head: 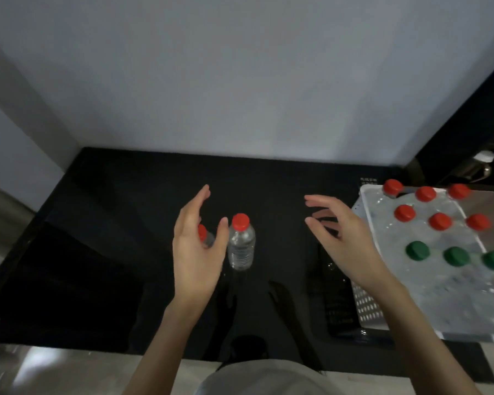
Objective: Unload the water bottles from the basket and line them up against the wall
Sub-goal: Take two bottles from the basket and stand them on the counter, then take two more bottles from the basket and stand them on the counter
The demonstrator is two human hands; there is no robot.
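At the centre of the glossy black countertop (111, 223), well short of the pale grey wall (240, 81) at 12 o'clock, a clear plastic water bottle with a red screw cap (241, 242) stands upright. A second red-capped bottle (203, 236) stands just at its 9 o'clock, mostly hidden behind the left hand (196, 246). That hand is spread wide with relaxed fingers and holds nothing. Its thumb is just beside the first bottle's shoulder; we cannot tell whether it touches. The right hand (342, 238) hovers at 3 o'clock, fingers loosely splayed and empty, near the white perforated plastic basket (365, 306). The basket still holds red-capped bottles (405, 212) and green-capped bottles (417, 250), so we judge the unloading barely begun and neither freed bottle yet at the wall. Main risk: a stray brush from the left thumb tips the tall, narrow bottle, which could topple its neighbour. Pushing high on the body toward 12 o'clock may tip it on the slick surface rather than slide it. Reaching into the packed basket, the right hand may snag adjacent caps.
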